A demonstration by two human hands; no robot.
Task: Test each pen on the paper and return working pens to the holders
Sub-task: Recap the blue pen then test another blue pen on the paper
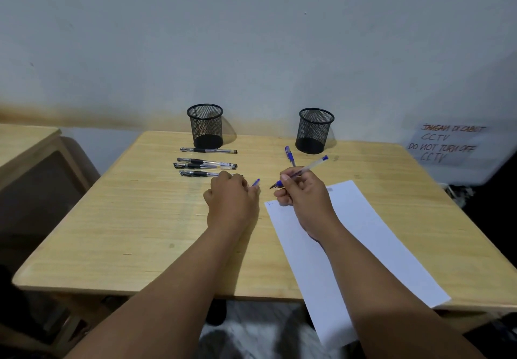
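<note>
My right hand (303, 193) grips an uncapped blue pen (310, 168), its tip pointing left just above the top corner of the white paper (363, 235). In my left hand (230, 195), shut, sits the blue pen cap (256, 182), beside the paper's corner. A small mark shows near that corner. Several black pens (205, 165) lie in a row on the wooden table (126, 219), left of centre. Another blue pen (289, 156) lies behind my right hand. Two black mesh holders stand at the back: the left holder (205, 125) and the right holder (315, 130), both with nothing visible inside.
The wall stands right behind the holders. A second wooden table (25, 146) is at the left. A handwritten CCTV notice (444, 143) hangs at the right. The paper overhangs the table's front edge.
</note>
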